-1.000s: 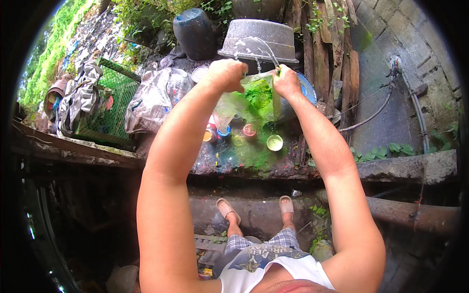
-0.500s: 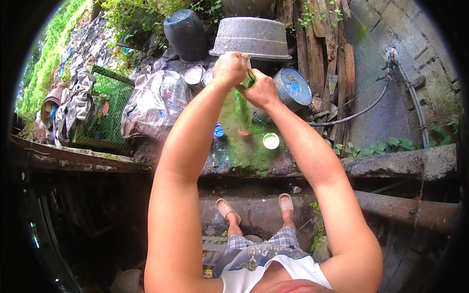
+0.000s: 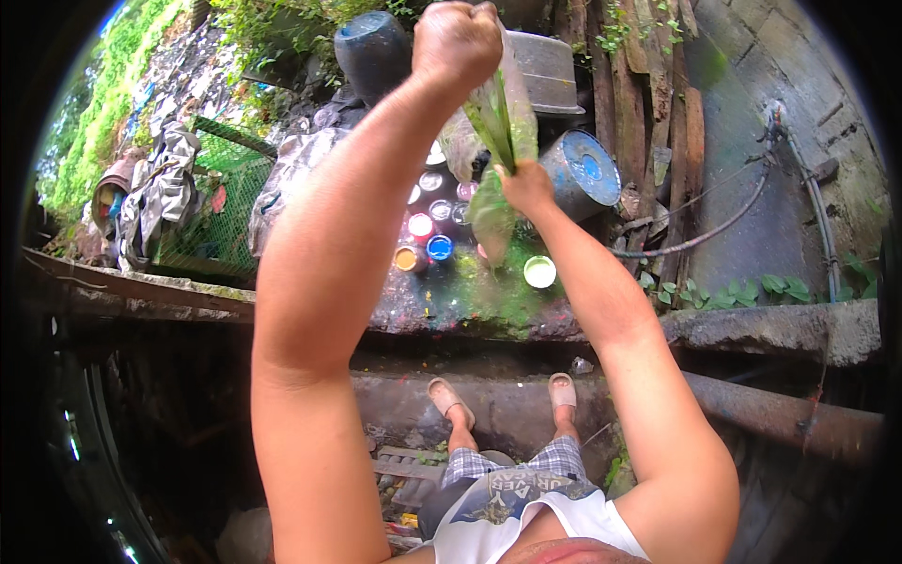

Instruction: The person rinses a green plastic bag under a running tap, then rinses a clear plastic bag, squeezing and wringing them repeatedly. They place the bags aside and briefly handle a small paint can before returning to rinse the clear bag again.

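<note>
My left hand [image 3: 458,49] is raised high, its fingers closed in a fist around the upper end of a limp, translucent sheet [image 3: 490,117] streaked with green. Whether it is plastic or cloth I cannot tell. Lower down and to the right, my right hand [image 3: 528,188] closes round the same sheet, which is gathered into folds between the two hands. Its loose lower part hangs blurred beneath my right hand. A small open tub of pale green paint [image 3: 540,272] stands just below and right of that hanging end.
Several small open paint pots stand on the stained ledge, among them a blue one [image 3: 440,247] and an orange one [image 3: 406,258]. Behind are a grey basin [image 3: 548,80], a dark blue drum [image 3: 371,54] and a blue-lidded bucket [image 3: 584,164]. Wooden planks [image 3: 634,122] lean at the right.
My left hand has risen and pulled away from my right hand, which has come down and to the right. The sheet is now drawn out between them, and more paint pots show.
</note>
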`<state>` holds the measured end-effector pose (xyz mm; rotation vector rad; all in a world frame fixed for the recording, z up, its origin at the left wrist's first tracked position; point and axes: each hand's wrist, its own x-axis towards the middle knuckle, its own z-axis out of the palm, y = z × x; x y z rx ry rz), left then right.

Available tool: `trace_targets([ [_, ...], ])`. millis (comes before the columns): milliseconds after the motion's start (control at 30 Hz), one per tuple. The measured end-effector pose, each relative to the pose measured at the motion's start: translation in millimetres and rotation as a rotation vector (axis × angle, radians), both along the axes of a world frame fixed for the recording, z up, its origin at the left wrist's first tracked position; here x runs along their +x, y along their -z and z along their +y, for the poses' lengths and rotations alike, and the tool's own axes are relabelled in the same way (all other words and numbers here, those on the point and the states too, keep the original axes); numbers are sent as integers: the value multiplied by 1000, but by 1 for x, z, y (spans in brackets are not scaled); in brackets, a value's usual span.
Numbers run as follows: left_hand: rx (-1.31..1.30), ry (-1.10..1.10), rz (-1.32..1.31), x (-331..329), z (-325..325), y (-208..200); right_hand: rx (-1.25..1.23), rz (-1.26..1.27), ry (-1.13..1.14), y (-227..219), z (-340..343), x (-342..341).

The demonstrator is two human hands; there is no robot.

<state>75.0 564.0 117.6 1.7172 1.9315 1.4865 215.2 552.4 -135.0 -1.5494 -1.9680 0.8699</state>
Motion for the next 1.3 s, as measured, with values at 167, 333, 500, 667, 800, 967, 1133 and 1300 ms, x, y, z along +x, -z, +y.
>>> trace_targets([
  [167,49,-21,-235,-17,-11,-43,-11,-114,-33,55,2,29],
  [333,-267,-80,127,-33,0,33,163,-63,-135,26,-12,13],
  [500,-393,83,304,-9,-18,114,239,124,-168,-54,-21,-1],
  [667,-407,119,448,24,-29,123,221,-44,-228,-49,9,0],
  [800,-307,113,344,32,-28,96,288,21,-174,-33,6,-5],
  [967,-96,101,243,27,-26,41,119,113,-107,-31,-2,-15],
  [1133,-55,50,103,-3,-29,-24,59,-42,-133,29,15,2],
  [1300,54,39,49,-33,-27,-43,-13,-154,-155,74,2,23],
])
